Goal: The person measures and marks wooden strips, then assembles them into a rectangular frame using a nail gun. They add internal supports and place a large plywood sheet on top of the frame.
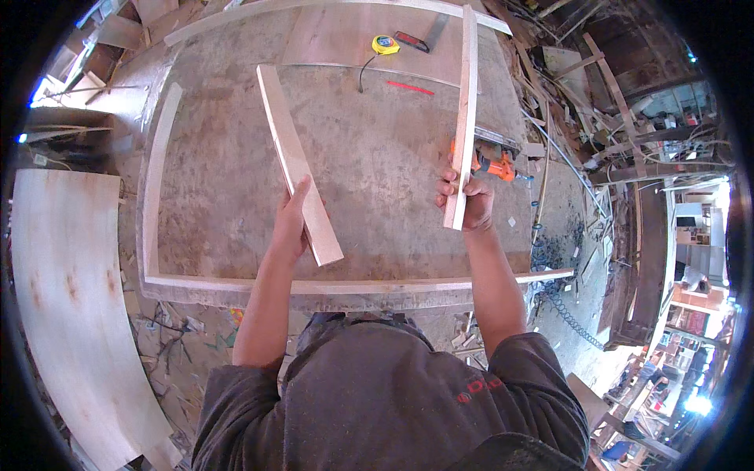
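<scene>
My left hand [290, 218] is closed around the lower part of a pale wooden strip [287, 141], which slants up and to the left over the workbench. In my right hand [471, 200] is a second wooden strip [465, 102], gripped near its lower end and standing almost straight up in the view. Just right of that strip lies an orange power tool [496, 166], partly hidden behind it and my hand. Between the two strips there is a gap showing the bare bench top [377, 173].
Long wooden strips lie along the bench's near edge [377, 286], left edge [162, 173] and far edge [314, 6]. Toward the back are a yellow tape measure [385, 45], a square [424, 38] and a red pencil [410, 88]. A plywood sheet [71, 298] stands left; a coiled hose [572, 318] hangs right.
</scene>
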### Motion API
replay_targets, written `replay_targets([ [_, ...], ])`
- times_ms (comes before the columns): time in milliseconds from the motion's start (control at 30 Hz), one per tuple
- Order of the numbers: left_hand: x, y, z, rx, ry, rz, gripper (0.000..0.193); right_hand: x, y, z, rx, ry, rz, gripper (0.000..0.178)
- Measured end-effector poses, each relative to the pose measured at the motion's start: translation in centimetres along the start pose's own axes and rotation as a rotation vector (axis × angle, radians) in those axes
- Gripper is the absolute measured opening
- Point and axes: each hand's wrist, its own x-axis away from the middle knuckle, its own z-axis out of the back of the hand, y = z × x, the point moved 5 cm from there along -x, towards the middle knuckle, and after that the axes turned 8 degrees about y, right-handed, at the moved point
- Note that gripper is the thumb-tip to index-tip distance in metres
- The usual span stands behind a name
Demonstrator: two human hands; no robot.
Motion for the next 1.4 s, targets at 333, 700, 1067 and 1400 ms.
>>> replay_targets([
  [333,-0.1,1.0,2.5,0.391,-0.26,-0.082,0.071,-4.3,0.0,-0.2,0.638,0.552,0.086,0.065],
  [700,0.1,1.3,4.9,0.678,-0.447,0.105,0.066,-9.3,-6.4,5.0,1.935,0.945,0.324,0.053],
  [1067,2.6,0.3,2.2,-0.14,-0.161,0.02,0.066,-2.3,6.0,2.0,1.921,0.72,0.344,0.05],
  [1400,0.5,-1.6,-0.6,-0.739,-0.217,-0.3,0.071,-1.2,17.2,-5.4,1.308,0.507,-0.283,0.093],
])
